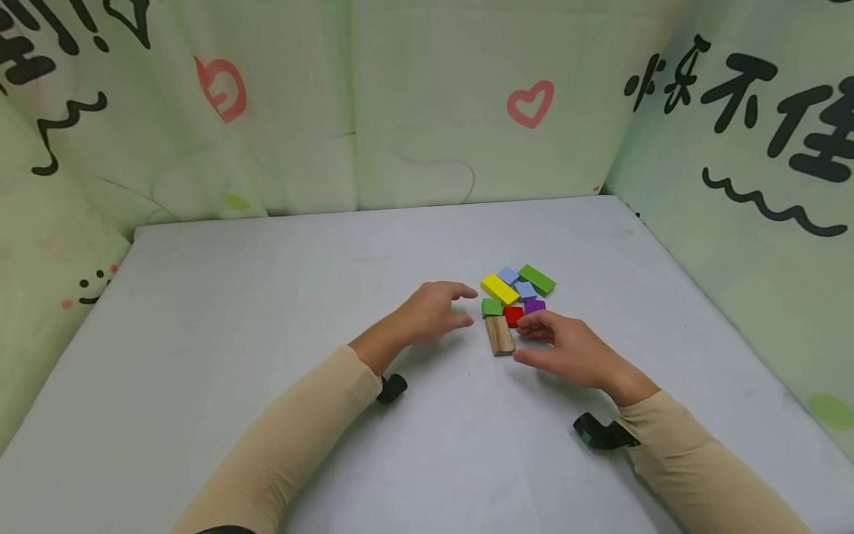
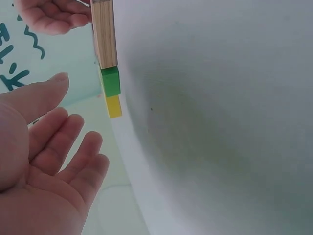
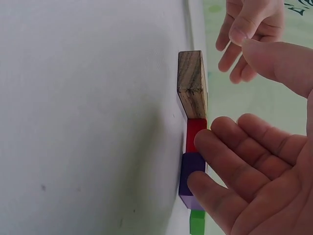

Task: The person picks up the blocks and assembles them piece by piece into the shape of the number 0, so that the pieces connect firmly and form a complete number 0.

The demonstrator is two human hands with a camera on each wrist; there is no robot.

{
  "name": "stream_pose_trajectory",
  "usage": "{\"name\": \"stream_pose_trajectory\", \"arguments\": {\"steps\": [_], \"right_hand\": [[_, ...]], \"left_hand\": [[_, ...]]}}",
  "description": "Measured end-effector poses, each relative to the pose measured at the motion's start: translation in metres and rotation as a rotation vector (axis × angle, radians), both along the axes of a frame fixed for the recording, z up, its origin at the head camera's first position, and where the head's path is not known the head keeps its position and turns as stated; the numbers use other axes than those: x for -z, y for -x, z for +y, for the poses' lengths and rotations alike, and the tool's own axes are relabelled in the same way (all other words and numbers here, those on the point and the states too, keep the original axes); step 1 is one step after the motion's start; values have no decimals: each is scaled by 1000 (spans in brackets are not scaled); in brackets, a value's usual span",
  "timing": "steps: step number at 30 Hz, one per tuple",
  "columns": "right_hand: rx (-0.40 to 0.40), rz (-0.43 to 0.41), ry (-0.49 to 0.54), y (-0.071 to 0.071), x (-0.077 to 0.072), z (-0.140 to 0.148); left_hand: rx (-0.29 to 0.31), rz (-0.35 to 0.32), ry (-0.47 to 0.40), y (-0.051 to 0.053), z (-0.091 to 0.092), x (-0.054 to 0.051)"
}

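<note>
Several coloured blocks lie packed together on the table. Nearest the person is a plain wooden block (image 1: 500, 336), with a small green block (image 1: 491, 308) and a red block (image 1: 513, 316) behind it. Farther back are a yellow block (image 1: 500, 289), two light-blue blocks (image 1: 525, 290), a long green block (image 1: 537, 280) and a purple block (image 1: 534, 305). My left hand (image 1: 437, 311) hovers left of the group, fingers relaxed and apart from it. On the right side, my right hand (image 1: 567, 345) is beside the wooden and red blocks, fingers loosely spread, holding nothing; whether its fingertips touch cannot be told.
The white table (image 1: 320, 297) reaches back to a pale green curtain (image 1: 414, 104) printed with hearts and black characters. Black wrist cameras (image 1: 600, 432) sit below both forearms, close to the tabletop.
</note>
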State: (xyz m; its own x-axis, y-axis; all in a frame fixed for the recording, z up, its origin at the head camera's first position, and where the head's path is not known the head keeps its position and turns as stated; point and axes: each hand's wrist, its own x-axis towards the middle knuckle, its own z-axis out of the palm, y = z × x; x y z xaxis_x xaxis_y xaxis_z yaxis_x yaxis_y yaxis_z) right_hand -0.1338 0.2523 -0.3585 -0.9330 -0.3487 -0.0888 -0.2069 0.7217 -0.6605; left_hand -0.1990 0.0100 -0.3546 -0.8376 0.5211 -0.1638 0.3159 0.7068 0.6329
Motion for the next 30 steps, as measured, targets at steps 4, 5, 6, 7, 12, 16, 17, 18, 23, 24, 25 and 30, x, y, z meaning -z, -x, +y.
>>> {"name": "stream_pose_trajectory", "arguments": {"steps": [4,5,6,7,12,16,17,18,23,24,25,30], "right_hand": [[4,2,-11,1,0,0],[6,3,-15,2,-1,0],[7,6,-21,2,-1,0],[9,9,-26,3,-1,0],[12,21,-55,6,0,0],[1,35,-65,9,1,-1],[-1,36,-65,10,1,-1],[-3,36,-65,10,1,-1],[-3,28,-61,11,0,-2],[-4,29,-62,11,0,-2],[-7,31,-63,11,0,-2],[-13,47,-67,12,1,-4]], "left_hand": [[0,-14,0,1,5,-1],[1,-16,-3,2,6,-1],[1,-18,-6,2,7,-1],[0,-18,-8,2,8,-1],[5,-19,-10,2,12,-1],[2,-29,-15,5,14,1],[1,-32,-15,6,14,2],[-2,-39,-19,7,14,3],[-2,-55,-22,10,16,6],[-3,-57,-22,11,17,7],[-4,-55,-20,11,18,7],[-14,-57,-26,13,20,8]]}}
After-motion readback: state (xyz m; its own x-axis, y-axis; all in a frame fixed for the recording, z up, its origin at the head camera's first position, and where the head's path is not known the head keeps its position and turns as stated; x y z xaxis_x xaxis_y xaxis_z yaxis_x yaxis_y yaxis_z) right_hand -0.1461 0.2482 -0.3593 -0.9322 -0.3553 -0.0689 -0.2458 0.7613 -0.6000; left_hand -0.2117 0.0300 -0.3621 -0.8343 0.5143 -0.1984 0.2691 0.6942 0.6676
